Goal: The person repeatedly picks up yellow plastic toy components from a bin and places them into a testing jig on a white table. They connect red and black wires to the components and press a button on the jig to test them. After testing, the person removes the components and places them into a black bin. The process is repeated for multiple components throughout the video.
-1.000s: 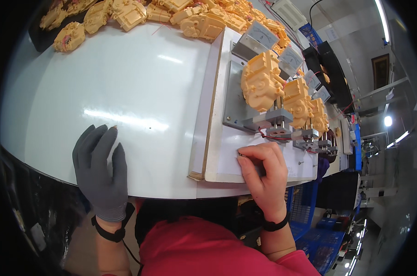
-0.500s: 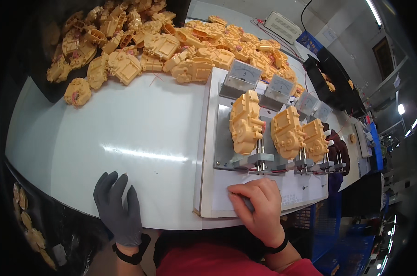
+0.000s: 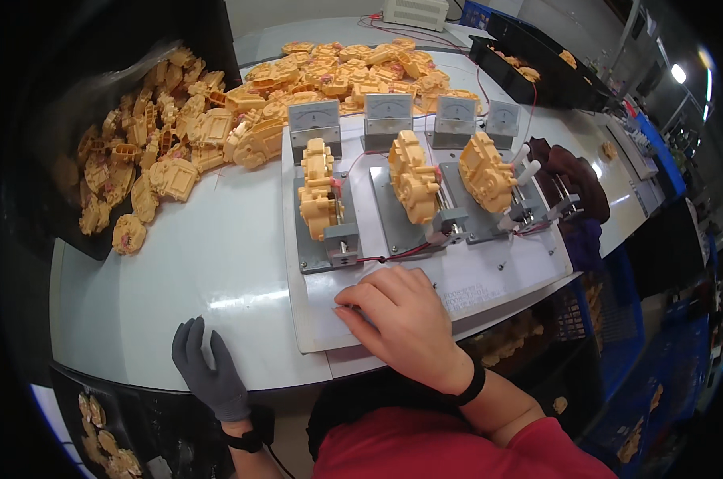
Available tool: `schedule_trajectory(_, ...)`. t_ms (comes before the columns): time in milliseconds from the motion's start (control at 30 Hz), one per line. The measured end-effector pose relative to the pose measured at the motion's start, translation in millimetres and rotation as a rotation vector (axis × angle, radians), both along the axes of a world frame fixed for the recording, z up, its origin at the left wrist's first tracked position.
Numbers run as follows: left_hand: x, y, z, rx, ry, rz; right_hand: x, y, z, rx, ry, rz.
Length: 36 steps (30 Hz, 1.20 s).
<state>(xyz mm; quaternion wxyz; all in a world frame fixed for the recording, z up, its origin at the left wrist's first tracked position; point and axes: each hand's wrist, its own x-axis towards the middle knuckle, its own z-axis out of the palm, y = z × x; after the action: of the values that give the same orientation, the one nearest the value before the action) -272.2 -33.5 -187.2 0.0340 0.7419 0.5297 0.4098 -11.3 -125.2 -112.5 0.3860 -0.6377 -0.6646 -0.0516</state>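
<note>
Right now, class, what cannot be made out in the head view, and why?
Head view: anything inside the right hand; its back hides the palm.
Head view: needle readings on the meters; too small and blurred.
Head view: the bottom of the black bin; covered by piled yellow casings.

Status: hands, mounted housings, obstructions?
Left gloved hand open at white table. Right bare hand over white board, grip unclear. Three yellow gearbox housings on grey fixtures. Red-black wires just beyond right hand.
</note>
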Motion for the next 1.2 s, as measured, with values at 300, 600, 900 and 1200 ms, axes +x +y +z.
schedule_trajectory(300,0,2,-6,0.002,-0.041,0.032,1,-2,-6,0.074,-0.027,-0.003)
schedule_trajectory(600,-4,5,-10,0.039,-0.082,-0.028,0,-2,-11,0.125,-0.037,-0.021)
schedule_trajectory(900,-2,4,-10,0.051,-0.077,-0.018,41,-64,10,0.152,0.127,-0.06)
schedule_trajectory(1200,-2,2,-7,0.024,-0.095,-0.019,107,-85,-2,-0.063,0.038,-0.368)
